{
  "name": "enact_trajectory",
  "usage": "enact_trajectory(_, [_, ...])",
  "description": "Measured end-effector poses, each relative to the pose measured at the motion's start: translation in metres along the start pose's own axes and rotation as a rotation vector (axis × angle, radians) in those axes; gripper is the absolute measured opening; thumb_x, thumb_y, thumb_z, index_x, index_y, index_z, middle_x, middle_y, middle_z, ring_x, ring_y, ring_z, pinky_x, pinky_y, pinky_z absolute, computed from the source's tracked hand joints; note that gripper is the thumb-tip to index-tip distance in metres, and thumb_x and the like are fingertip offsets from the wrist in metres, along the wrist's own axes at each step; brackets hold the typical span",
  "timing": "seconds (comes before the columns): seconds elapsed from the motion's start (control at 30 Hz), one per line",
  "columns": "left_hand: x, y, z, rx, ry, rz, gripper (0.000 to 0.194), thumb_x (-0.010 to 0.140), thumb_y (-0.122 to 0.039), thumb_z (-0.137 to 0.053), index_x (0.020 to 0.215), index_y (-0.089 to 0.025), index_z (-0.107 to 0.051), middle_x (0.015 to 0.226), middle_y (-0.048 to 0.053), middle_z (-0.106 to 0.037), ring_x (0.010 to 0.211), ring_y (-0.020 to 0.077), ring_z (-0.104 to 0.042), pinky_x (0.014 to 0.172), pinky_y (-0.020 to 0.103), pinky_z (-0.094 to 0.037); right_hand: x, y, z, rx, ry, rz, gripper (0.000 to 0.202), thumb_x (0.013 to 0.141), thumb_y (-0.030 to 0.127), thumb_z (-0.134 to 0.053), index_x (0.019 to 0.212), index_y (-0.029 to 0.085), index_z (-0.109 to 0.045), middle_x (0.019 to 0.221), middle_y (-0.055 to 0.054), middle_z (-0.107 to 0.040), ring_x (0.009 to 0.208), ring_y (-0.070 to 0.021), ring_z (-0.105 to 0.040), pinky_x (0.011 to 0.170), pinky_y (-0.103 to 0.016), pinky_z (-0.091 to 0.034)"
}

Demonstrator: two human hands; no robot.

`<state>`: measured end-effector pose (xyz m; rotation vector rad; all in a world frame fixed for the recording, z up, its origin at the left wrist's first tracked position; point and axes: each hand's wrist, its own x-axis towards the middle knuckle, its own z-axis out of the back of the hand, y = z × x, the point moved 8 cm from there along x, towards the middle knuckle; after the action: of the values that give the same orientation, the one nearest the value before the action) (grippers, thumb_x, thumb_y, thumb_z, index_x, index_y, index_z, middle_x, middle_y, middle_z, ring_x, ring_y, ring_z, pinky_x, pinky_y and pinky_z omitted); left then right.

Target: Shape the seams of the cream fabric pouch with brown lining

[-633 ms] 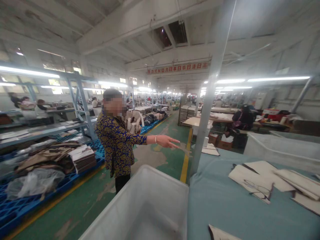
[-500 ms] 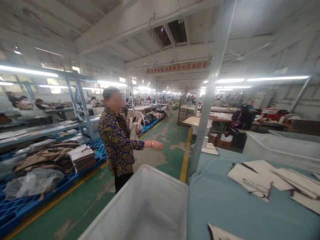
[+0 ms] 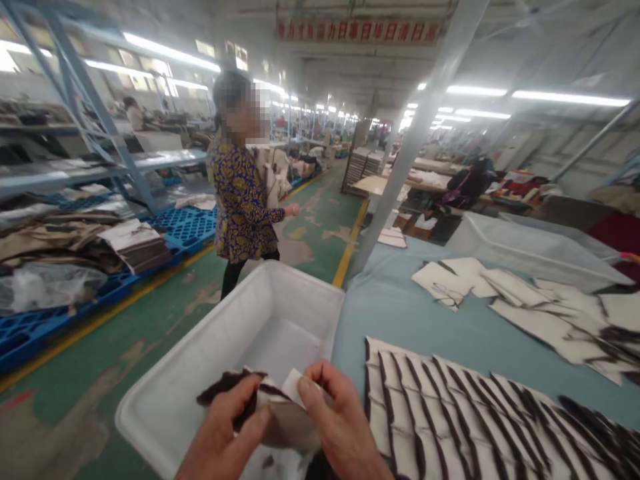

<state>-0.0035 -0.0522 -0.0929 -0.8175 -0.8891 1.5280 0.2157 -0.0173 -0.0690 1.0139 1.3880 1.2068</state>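
Green floor (image 3: 165, 330), worn to pale patches, is crossed by a yellow line (image 3: 353, 247) beyond a white plastic bin (image 3: 165, 393); beside the bin, a table (image 3: 390, 300) is draped in smooth blue-green cloth. Over the bin's near end, a fabric piece (image 3: 293, 427) is held between both hands — its dark edge (image 3: 225, 389) is pinched by the thumb and fingers of the left hand (image 3: 235, 420), while a pale flap (image 3: 295, 387) is pinched between the thumb and bent forefinger of the right hand (image 3: 340, 413). For such handling, the edge is best kept taut by the left, with the flap guided gently so that no crease is pressed in; both grips are best kept near the edge, since soft cloth is easily skewed. Whether the flap is joined to the piece cannot be told for certain — the layers are blurred there. On the table, cream panels (image 3: 435, 400) are laid in overlapping rows, ridged by narrow dark edgings; farther off, looser cream pieces (image 3: 540, 327) are strewn, flat and angular, with thin-framed glasses (image 3: 447, 295) laid on one.
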Motion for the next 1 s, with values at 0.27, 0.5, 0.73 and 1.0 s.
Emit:
enact_trajectory(0.27, [0.010,-0.022,0.001,0.028,0.175,-0.104,0.057,0.104,-0.061,-0.070,0.143,-0.022,-0.085,0.136,0.015,-0.087,0.115,0.0359,-0.083,0.104,0.046,-0.071,-0.019,0.043,0.005,-0.076,0.006,0.240,0.041,0.107,0.058,-0.070,0.087,0.022,-0.067,0.092,-0.003,-0.066,0.087,-0.0199,-0.057,0.076,-0.032,-0.045])
enact_trajectory(0.5, [-0.008,-0.062,-0.011,-0.117,0.165,-0.142,0.045,0.108,-0.055,-0.062,0.121,-0.021,-0.088,0.097,0.006,-0.080,0.088,0.0252,-0.072,0.082,0.030,-0.063,-0.026,0.057,0.000,-0.051,0.026,0.296,0.030,0.107,0.045,-0.070,0.088,0.024,-0.064,0.098,-0.003,-0.067,0.095,-0.0215,-0.060,0.085,-0.034,-0.045])
enact_trajectory(0.73, [-0.018,-0.071,-0.016,-0.131,0.194,-0.147,0.039,0.108,-0.053,-0.063,0.110,-0.022,-0.086,0.085,0.001,-0.069,0.079,0.0210,-0.062,0.076,0.027,-0.056,-0.035,0.053,-0.001,-0.050,0.020,0.230,0.026,0.104,0.042,-0.069,0.086,0.024,-0.062,0.098,-0.004,-0.067,0.094,-0.0222,-0.061,0.083,-0.034,-0.046])
enact_trajectory(1.0, [-0.027,-0.058,-0.010,-0.170,0.105,-0.090,0.047,0.096,-0.060,-0.073,0.116,-0.020,-0.086,0.100,0.007,-0.082,0.085,0.0259,-0.071,0.068,0.029,-0.057,-0.043,0.053,-0.006,-0.102,0.010,0.211,0.020,0.100,0.036,-0.066,0.085,0.024,-0.061,0.094,-0.003,-0.067,0.091,-0.0213,-0.060,0.083,-0.035,-0.045])
